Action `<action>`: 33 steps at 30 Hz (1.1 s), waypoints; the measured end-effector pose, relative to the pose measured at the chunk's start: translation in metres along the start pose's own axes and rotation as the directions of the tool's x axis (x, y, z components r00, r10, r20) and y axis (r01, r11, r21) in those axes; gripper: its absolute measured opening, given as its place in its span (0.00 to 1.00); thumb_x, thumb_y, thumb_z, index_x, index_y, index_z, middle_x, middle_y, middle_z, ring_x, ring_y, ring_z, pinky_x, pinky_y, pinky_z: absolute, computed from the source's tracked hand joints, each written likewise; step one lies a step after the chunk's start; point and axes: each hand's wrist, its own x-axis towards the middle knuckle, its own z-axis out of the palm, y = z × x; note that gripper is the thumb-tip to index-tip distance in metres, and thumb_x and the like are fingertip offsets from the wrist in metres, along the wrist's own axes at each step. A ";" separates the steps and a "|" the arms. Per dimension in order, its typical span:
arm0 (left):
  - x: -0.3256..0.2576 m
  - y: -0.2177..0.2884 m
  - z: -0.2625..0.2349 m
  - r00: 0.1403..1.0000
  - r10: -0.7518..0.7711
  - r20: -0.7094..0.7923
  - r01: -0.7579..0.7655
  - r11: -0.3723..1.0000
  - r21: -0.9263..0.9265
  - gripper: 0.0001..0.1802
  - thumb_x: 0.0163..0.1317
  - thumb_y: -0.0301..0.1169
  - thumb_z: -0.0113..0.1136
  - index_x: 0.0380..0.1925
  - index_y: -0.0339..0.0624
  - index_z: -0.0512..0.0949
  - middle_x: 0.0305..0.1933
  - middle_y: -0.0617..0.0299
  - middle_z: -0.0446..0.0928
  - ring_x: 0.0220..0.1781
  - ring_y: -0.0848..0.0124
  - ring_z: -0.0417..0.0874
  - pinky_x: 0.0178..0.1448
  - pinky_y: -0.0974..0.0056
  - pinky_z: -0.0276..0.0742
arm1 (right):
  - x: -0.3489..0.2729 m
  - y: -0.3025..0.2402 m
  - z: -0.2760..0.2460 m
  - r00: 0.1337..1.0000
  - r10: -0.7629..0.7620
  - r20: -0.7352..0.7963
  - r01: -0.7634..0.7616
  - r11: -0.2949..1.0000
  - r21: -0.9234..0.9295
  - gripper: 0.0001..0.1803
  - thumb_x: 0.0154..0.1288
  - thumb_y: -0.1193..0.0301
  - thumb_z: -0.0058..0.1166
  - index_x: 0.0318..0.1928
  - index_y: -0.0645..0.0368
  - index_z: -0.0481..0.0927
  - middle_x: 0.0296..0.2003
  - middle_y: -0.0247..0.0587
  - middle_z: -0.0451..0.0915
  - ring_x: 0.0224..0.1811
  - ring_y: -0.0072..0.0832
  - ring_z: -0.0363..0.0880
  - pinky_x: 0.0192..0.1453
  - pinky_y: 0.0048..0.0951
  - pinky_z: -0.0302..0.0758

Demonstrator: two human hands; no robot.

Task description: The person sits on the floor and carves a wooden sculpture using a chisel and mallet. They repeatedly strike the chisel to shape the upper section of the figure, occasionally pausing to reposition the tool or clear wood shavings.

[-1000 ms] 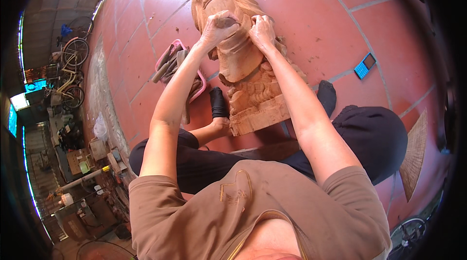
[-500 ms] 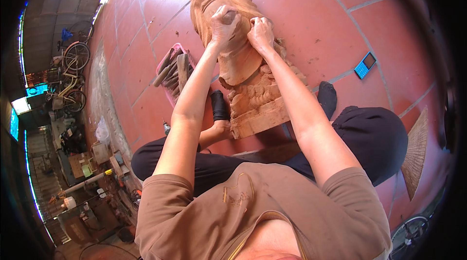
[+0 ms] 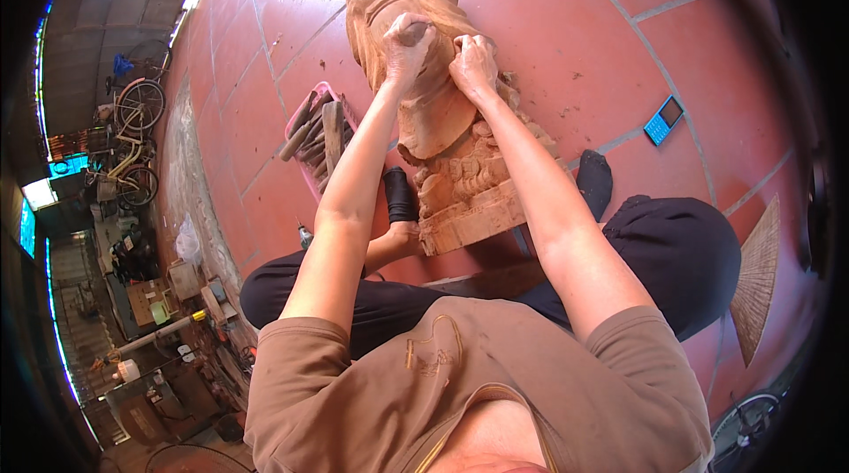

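Observation:
A carved wooden statue (image 3: 439, 115) lies on the floor between my legs, its rough, detailed base (image 3: 473, 208) toward me. My left hand (image 3: 409, 56) is closed on the statue's middle, round a dark, round-ended piece (image 3: 413, 32) that looks like a tool handle; its other end is hidden. Just to the right, my right hand (image 3: 473, 62) rests at the statue's side edge with curled fingers pressed together. Whatever lies in those fingers, if anything, cannot be made out.
A pink basket (image 3: 324, 88) of wooden-handled tools (image 3: 309, 133) stands left of the statue. To the right lie a blue phone (image 3: 663, 119) and a conical straw hat (image 3: 756, 283). Bicycles (image 3: 140, 110) and workshop clutter line the far left. My feet flank the base on red tiles.
Both hands have shifted very slightly toward me along the statue. Their grips look the same, and the statue lies as before.

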 end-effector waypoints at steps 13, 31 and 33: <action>0.006 -0.002 -0.003 0.998 -0.029 0.059 0.034 0.995 -0.093 0.05 0.57 0.23 0.68 0.33 0.42 0.82 0.31 0.66 0.83 0.35 0.78 0.81 0.43 0.68 0.78 | -0.002 -0.006 -0.005 1.000 -0.003 0.002 0.003 1.000 0.023 0.14 0.57 0.77 0.50 0.43 0.56 0.82 0.46 0.48 0.78 0.54 0.46 0.75 0.58 0.44 0.73; 0.006 0.008 -0.002 0.886 -0.328 0.328 0.417 0.873 -0.252 0.07 0.54 0.22 0.69 0.33 0.41 0.82 0.37 0.64 0.81 0.41 0.77 0.83 0.45 0.70 0.78 | 0.001 0.000 -0.007 0.999 0.041 0.023 -0.042 0.999 0.011 0.15 0.57 0.77 0.49 0.44 0.55 0.82 0.48 0.46 0.78 0.55 0.43 0.74 0.59 0.45 0.72; 0.010 0.002 -0.001 0.974 -0.178 0.140 0.204 0.957 -0.207 0.07 0.55 0.23 0.69 0.33 0.41 0.82 0.34 0.64 0.82 0.38 0.77 0.83 0.43 0.69 0.78 | 0.000 -0.002 -0.004 1.000 0.023 0.020 -0.024 0.999 0.022 0.14 0.58 0.77 0.50 0.44 0.55 0.82 0.48 0.46 0.78 0.56 0.44 0.74 0.59 0.45 0.72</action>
